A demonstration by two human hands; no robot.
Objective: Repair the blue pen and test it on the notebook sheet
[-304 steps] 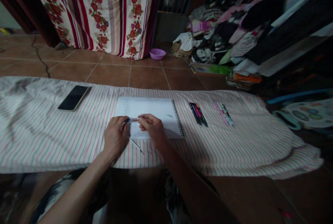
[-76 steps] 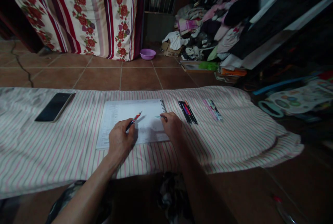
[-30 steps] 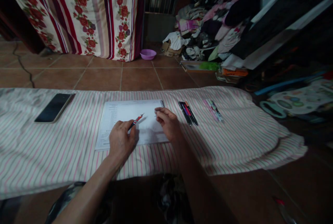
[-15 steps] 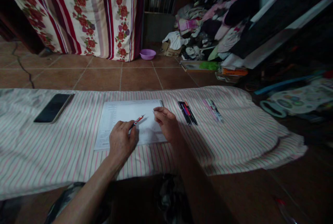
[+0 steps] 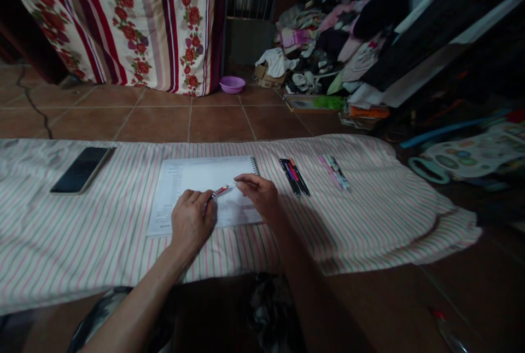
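Observation:
My left hand (image 5: 192,213) rests over the lower part of a spiral-bound pad (image 5: 205,169) and grips a pen (image 5: 221,190) with a red, white and dark barrel. The pen points up and to the right. My right hand (image 5: 259,193) is pinched at the pen's front end, thumb and forefinger together. A tiny pale piece seems to sit between those fingertips, too small to name. The pad's page is largely blank, with printed lines along its left side and bottom. Just right of the pad lie several black and coloured pens (image 5: 294,177).
A striped cloth (image 5: 369,216) covers the low surface. On it lie a phone (image 5: 81,171) at left and pastel pens (image 5: 334,172) at right. Beyond, a purple basin (image 5: 232,85) stands on the tiled floor near a clothes heap (image 5: 328,41) and floral curtain (image 5: 131,24).
My right hand has moved left, bringing its pinched fingertips from beside the pen to the pen's front end. My left hand has stayed nearly in place with the pen.

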